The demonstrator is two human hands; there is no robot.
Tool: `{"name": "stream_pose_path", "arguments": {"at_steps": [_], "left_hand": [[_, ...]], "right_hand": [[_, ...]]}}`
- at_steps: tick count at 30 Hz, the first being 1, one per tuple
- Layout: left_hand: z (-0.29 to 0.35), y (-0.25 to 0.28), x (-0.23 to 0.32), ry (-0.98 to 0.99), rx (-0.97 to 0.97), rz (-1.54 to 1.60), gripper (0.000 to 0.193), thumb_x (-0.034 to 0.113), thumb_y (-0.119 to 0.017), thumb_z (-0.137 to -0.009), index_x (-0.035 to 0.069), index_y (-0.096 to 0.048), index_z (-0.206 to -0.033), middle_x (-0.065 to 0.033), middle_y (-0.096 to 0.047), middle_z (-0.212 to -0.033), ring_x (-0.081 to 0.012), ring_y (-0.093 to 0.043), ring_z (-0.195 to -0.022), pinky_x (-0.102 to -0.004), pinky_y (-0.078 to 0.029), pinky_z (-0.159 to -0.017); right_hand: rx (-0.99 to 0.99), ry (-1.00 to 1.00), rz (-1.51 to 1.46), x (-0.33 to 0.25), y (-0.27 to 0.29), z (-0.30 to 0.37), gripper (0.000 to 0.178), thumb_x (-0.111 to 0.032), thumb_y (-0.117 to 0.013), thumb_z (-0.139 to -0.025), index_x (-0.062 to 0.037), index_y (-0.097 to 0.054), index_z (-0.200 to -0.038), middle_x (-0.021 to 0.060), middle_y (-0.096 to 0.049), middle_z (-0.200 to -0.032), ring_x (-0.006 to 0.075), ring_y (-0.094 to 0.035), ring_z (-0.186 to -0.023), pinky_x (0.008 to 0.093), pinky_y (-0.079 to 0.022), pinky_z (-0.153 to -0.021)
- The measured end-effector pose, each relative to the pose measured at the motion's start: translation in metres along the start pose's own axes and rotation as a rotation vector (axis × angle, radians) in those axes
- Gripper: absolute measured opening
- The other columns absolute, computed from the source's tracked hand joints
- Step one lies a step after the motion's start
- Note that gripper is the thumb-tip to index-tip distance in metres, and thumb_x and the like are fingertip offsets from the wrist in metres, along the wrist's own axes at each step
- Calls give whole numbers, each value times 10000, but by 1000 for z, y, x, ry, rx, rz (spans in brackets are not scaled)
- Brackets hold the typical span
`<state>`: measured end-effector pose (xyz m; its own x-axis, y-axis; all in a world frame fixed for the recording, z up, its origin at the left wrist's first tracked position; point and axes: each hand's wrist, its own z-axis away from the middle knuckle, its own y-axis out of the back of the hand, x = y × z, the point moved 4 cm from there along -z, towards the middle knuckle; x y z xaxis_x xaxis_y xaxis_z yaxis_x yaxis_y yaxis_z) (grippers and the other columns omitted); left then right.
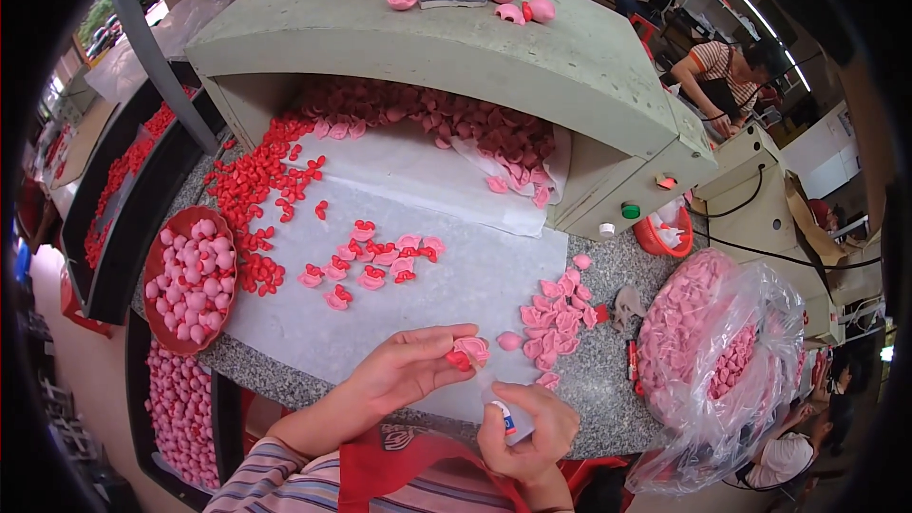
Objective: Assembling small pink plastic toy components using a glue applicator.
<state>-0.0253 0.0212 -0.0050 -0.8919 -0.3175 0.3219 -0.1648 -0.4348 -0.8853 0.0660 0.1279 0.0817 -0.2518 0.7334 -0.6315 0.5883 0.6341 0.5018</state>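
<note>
My left hand (410, 368) pinches a small pink plastic piece with a red part (469, 351) at the front edge of the speckled grey worktop (598, 389). Just below it, my right hand (528, 433) grips a small clear glue bottle (497, 406), with its tip pointing up at the pink piece. Several finished pink-and-red pieces (370, 261) lie on the white sheet (446, 275) in front of me. Loose pink pieces (556, 309) lie in a pile to the right of my hands.
A red bowl (155, 266) of pink balls sits at left, beside scattered red pieces (249, 185). A grey-green box machine (456, 47) stands behind, with pink pieces spilling from its opening. A clear bag of pink parts (717, 351) is at right. Other people work at back right.
</note>
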Motion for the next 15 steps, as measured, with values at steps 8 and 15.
{"name": "stream_pose_path", "arguments": {"at_steps": [8, 15], "left_hand": [[1, 5, -1, -50, -20, -4, 366, 114, -518, -834, -14, -465, -1173, -172, -503, -1160, -256, -513, -1058, -381, -411, -911], [1, 6, -2, -59, -40, 4, 361, 113, -531, -826, -5, -479, -1163, -185, -484, -1178, -284, -496, -1075, -399, -389, -938]], "right_hand": [[51, 81, -47, 5, 2, 0, 244, 3, -617, -606, 13, -561, -844, 86, -578, -627, 188, -524, -432, 257, -402, -398], [74, 39, -42, 7, 6, -1, 230, 8, -613, -606, 16, -565, -831, 90, -576, -614, 188, -526, -435, 261, -405, -405]]}}
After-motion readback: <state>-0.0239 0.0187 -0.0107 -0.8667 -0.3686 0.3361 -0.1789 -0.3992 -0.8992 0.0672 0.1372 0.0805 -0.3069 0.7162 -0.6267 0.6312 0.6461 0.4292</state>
